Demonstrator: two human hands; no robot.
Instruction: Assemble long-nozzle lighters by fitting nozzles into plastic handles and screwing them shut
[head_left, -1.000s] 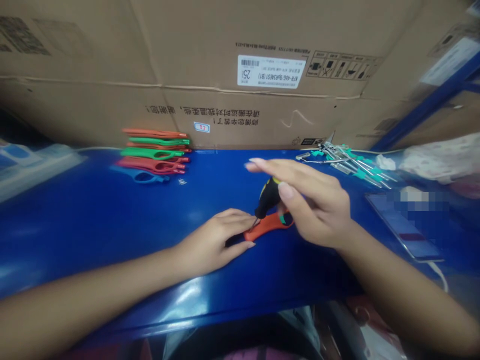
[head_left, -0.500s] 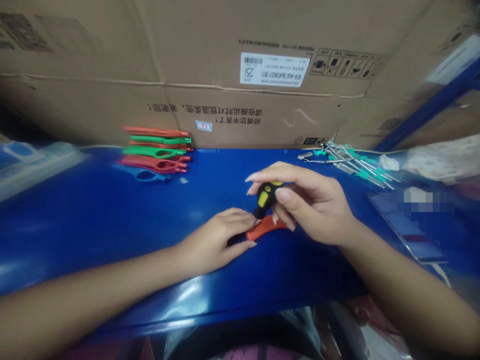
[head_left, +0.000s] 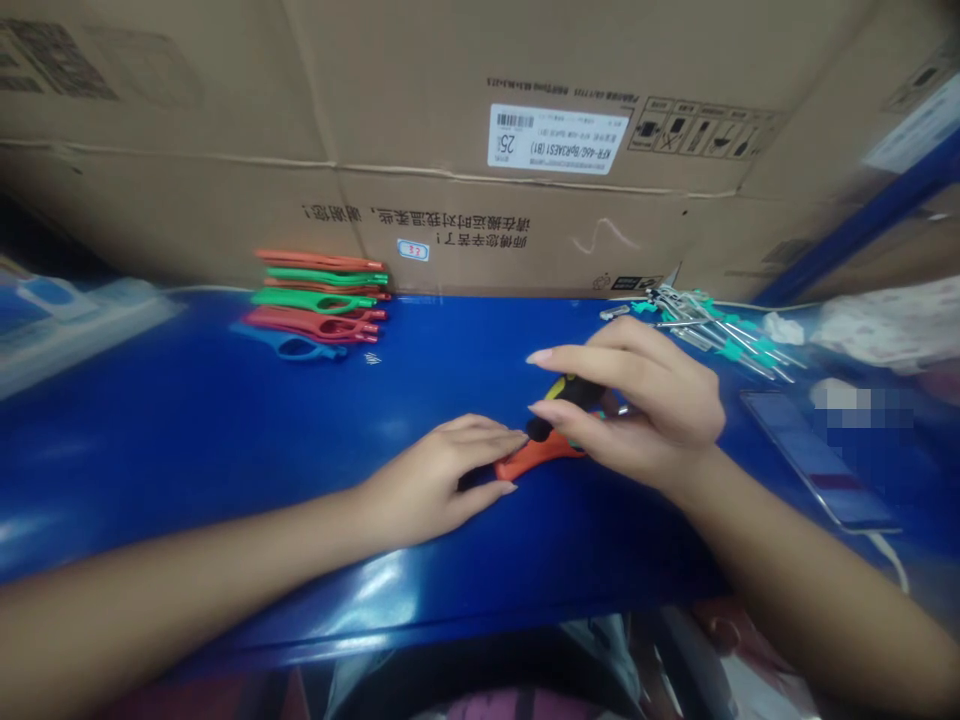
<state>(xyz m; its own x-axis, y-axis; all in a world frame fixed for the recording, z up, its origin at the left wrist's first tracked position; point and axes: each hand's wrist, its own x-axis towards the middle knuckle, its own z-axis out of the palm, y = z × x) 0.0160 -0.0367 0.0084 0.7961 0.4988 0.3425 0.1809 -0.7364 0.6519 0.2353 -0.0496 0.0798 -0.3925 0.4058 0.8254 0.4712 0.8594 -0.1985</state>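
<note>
My left hand point(head_left: 442, 480) lies on the table with its fingertips and thumb closed on the left end of an orange plastic handle-like piece point(head_left: 536, 458). In my right hand point(head_left: 656, 405) is a short black-and-yellow screwdriver point(head_left: 562, 392), tilted above the orange piece, with its grip between thumb and fingers. The screwdriver's tip cannot be made out. A bit of metal and teal shows beside the orange piece's right end, partly hidden by my right hand.
Orange, green, red and blue plastic pieces point(head_left: 322, 300) lie stacked at the back left, beside tiny screws point(head_left: 373, 358). Metal rods with teal parts point(head_left: 724, 330) are heaped back right. A phone point(head_left: 817, 460) lies at right. A cardboard box point(head_left: 420, 130) stands behind the blue table point(head_left: 225, 440).
My right hand has moved right and tipped the screwdriver over, and its shaft no longer shows against the orange piece's left end. My left hand keeps its hold. The view has shifted slightly.
</note>
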